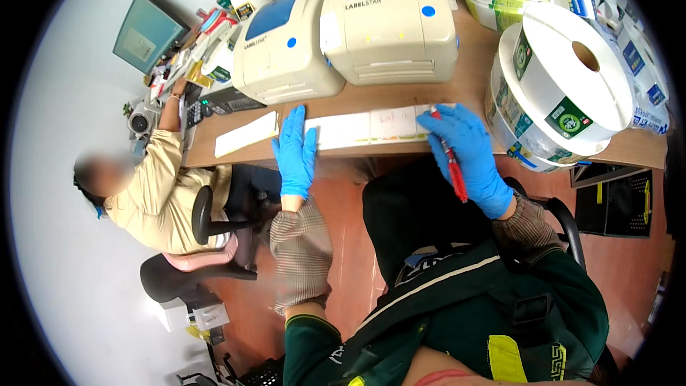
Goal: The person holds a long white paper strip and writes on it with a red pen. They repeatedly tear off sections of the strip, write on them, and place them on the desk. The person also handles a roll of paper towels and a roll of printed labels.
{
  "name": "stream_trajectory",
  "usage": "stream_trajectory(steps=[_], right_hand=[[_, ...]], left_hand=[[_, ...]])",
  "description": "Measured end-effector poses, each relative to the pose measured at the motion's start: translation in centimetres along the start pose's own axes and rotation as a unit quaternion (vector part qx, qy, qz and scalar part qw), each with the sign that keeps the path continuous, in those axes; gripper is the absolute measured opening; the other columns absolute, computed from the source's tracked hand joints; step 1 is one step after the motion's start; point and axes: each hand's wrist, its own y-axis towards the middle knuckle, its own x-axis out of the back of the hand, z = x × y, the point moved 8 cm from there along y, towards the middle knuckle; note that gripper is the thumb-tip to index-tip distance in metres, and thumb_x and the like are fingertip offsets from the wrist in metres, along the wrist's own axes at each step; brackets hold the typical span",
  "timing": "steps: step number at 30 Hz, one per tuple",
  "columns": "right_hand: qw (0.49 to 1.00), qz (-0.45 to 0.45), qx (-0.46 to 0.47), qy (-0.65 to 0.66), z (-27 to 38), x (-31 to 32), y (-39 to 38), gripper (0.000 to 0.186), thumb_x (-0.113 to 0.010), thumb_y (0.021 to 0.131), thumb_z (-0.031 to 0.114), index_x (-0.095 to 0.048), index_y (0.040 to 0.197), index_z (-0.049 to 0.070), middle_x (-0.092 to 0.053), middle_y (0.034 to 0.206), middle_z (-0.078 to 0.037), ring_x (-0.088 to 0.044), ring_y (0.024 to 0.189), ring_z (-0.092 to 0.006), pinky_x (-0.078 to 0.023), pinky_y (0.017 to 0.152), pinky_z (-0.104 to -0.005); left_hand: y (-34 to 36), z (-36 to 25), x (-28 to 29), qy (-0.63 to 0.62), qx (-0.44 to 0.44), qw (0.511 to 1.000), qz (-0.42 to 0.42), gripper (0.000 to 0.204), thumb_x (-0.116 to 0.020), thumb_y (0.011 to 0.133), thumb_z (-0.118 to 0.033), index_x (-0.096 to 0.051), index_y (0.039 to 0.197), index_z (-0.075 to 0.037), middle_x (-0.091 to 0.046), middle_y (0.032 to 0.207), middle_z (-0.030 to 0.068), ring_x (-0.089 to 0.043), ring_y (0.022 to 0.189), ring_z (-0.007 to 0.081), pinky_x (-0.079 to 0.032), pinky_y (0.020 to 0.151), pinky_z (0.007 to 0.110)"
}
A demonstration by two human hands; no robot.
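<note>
A strip of white labels (343, 131) lies along the table's near edge, with red handwriting near its right part. My left hand (294, 157), in a blue glove, rests on the left end of the strip with its fingers stretched out. In my blue-gloved right hand (473, 161) a red pen (456, 176) is gripped, tilted across the fingers. That hand is at the strip's right end and covers part of it. Left of my left hand lies another stack of white paper strips (246, 134).
Two beige label printers (389, 25) with blue windows stand behind the strip. Large label rolls (572, 75) are stacked at the right, with more behind. On the left a seated person (164, 186) reaches toward a keyboard (194, 113) below a monitor (148, 32).
</note>
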Motion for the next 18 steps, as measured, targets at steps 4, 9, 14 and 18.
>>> stream_trajectory(steps=[4,9,14,18], right_hand=[[0.999,0.027,0.013,0.02,-1.3,-1.3,0.8,0.04,-0.067,0.076,0.006,-0.059,0.114,0.013,-0.061,0.107,-0.012,-0.054,0.107,-0.0329,-0.039,0.098,-0.0454],[0.993,0.095,-0.015,-0.067,-3.0,-0.6,0.8,0.052,-0.071,0.077,0.022,-0.054,0.125,0.015,-0.056,0.117,-0.014,-0.05,0.114,-0.0336,-0.033,0.104,-0.0476],[0.985,0.161,-0.059,-0.034,-4.4,-1.9,0.8,0.061,-0.074,0.073,0.026,-0.052,0.129,0.014,-0.053,0.122,-0.017,-0.047,0.117,-0.0355,-0.033,0.103,-0.0459],[0.987,0.141,-0.043,-0.063,-3.4,-1.8,1.7,0.063,-0.076,0.07,0.018,-0.052,0.128,0.009,-0.053,0.124,-0.017,-0.048,0.116,-0.0358,-0.036,0.1,-0.0442]], left_hand=[[0.2,-4.6,1.5,0.081,-0.043,0.991,-0.1,0.058,-0.058,0.088,-0.041,-0.044,0.138,-0.018,-0.044,0.14,0.0105,-0.031,0.135,0.0343,-0.013,0.109,0.058],[0.5,-11.5,-1.3,0.027,-0.16,0.986,0.034,0.06,-0.064,0.081,-0.043,-0.05,0.134,-0.019,-0.049,0.136,0.0092,-0.036,0.133,0.0338,-0.016,0.109,0.056],[0.4,-12.0,-2.8,0.02,-0.197,0.979,0.043,0.056,-0.068,0.076,-0.039,-0.059,0.125,-0.015,-0.055,0.128,0.01,-0.049,0.119,0.0331,-0.031,0.104,0.048],[0.9,-11.5,-2.2,-0.062,-0.2,0.978,0.006,0.051,-0.072,0.073,-0.029,-0.062,0.12,-0.011,-0.059,0.12,0.0116,-0.054,0.106,0.0337,-0.042,0.094,0.041]])
